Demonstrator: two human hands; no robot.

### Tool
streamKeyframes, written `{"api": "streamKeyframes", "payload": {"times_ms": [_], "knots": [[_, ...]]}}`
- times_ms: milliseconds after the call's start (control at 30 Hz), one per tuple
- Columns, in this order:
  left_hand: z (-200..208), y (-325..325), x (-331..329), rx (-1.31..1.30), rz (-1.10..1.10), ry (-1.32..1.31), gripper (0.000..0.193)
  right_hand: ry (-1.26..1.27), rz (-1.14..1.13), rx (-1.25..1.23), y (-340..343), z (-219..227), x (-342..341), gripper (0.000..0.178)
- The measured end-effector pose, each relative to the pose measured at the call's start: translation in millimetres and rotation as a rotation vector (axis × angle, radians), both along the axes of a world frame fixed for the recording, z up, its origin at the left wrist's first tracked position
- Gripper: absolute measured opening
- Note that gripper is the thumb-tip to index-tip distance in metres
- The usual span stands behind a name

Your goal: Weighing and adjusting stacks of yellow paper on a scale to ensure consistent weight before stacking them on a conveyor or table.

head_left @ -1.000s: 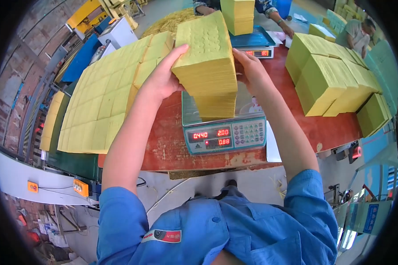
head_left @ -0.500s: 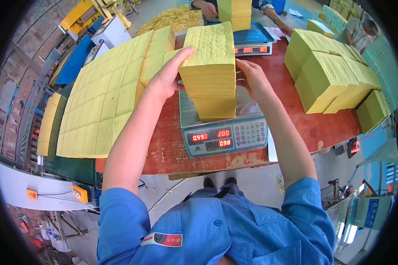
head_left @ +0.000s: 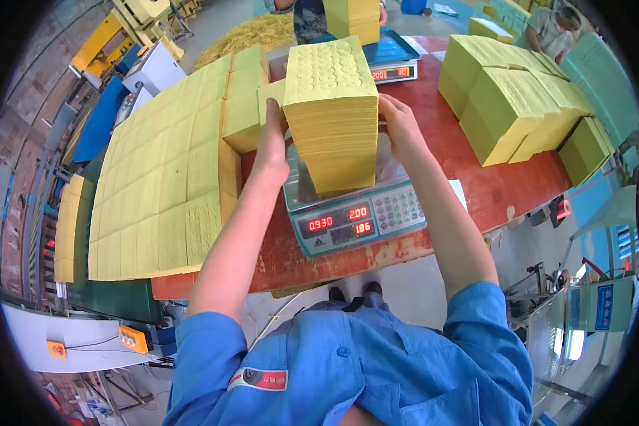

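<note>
A tall stack of yellow embossed paper (head_left: pixel 331 128) stands upright on the pan of a pale green digital scale (head_left: pixel 401 236) with lit red digits. Flat along the stack's left side, my left hand (head_left: pixel 270 145) points its thumb upward; its other fingers are partly hidden behind the paper. My right hand (head_left: pixel 402 128) is at the right side, fingers stretched toward the far edge, their tips partly hidden. Both hands look open and very near the stack; whether they touch it I cannot tell.
A red table (head_left: pixel 263 259) bears the scale. Rows of yellow paper stacks (head_left: pixel 163 170) fill the left; larger yellow blocks (head_left: pixel 518 99) stand right. Across the table, a person is behind a second scale (head_left: pixel 392 72) carrying another yellow stack (head_left: pixel 353 20). Another person (head_left: pixel 551 32) is far right.
My left thumb has come off the stack's top, and that hand has moved slightly down its side. The scale's digits have changed. The co-worker's hands across the table have shifted.
</note>
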State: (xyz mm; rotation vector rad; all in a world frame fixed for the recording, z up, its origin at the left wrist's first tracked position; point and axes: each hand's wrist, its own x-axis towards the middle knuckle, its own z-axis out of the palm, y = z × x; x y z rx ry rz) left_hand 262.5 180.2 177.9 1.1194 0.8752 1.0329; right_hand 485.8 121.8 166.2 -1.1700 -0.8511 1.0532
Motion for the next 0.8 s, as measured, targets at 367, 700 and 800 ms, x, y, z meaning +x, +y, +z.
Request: {"api": "streamKeyframes", "payload": {"times_ms": [367,700,800], "knots": [[-26,-26,60,-0.146,0.008,-0.524,0.064,0.289,0.013,0.031,9,-47,-2,0.055],[-38,-89,3,0.164,0.364,-0.099,0.058,0.257,-0.131,0.237,-54,-32,5,0.030],[-33,-162,-60,0.188,0.450,-0.036,0.042,0.204,-0.104,0.213,-131,-42,12,0.027]]}}
